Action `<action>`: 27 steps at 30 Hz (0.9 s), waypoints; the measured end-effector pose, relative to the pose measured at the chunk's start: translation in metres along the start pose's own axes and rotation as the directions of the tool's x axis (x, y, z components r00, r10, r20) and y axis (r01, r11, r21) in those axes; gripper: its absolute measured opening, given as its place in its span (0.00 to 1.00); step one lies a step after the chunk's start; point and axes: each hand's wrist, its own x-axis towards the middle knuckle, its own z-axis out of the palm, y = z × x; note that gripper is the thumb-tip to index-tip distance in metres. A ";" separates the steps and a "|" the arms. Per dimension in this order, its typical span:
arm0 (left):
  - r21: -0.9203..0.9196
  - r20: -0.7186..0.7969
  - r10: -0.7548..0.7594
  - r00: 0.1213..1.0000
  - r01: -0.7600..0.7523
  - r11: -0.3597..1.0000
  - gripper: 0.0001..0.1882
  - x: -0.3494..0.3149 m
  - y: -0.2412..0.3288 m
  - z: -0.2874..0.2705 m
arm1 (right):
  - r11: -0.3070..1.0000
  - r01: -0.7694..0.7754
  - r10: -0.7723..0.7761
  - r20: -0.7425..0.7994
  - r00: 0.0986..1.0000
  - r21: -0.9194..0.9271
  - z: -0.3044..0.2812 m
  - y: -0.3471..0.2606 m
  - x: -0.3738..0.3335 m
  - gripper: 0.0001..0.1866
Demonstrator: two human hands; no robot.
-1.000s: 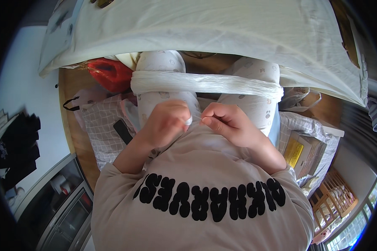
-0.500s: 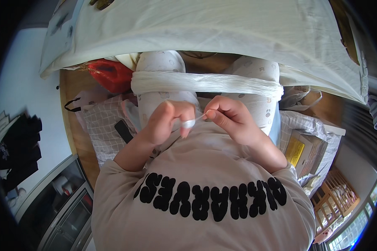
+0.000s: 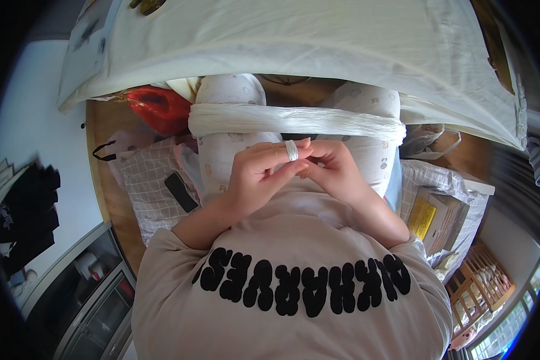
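A hank of white thread (image 3: 306,119) is looped around both my knees and stretched between them. More of the white thread (image 3: 291,150) is wound in a small band around a finger of my left hand (image 3: 255,174). That hand's fingers are closed, their tips meeting those of my right hand (image 3: 339,171). The right hand is pinched, with its thumb and forefinger at the thread end; the strand between the fingertips is too fine to follow here. Both hands are above my lap, just on the near side of the hank.
A table with a pale cloth (image 3: 294,42) stands over my knees. On the left are a red bag (image 3: 157,109) and a dark phone (image 3: 180,192) on checked fabric. To the right lie a box (image 3: 441,219), a clear plastic bag (image 3: 426,141) and a wooden rack (image 3: 480,285).
My left hand has turned and moved right, its wound finger now pointing toward my right hand. The fingertips have come together, and the strand seen between them before no longer shows.
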 end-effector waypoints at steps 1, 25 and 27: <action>-0.092 -0.009 -0.033 0.999 0.032 0.995 0.15 -0.002 -0.006 0.001 | 1.000 -0.001 0.001 0.001 1.000 0.000 0.001 0.002 0.001 0.09; -0.048 0.210 0.023 0.977 -0.013 0.999 0.07 -0.005 -0.005 0.003 | 0.861 0.303 -0.265 0.148 0.953 -0.408 -0.010 -0.028 0.006 0.13; -0.077 0.209 0.035 0.977 -0.019 0.997 0.08 -0.005 -0.003 0.003 | 0.809 0.351 -0.261 0.247 0.933 -0.471 -0.011 -0.030 0.007 0.13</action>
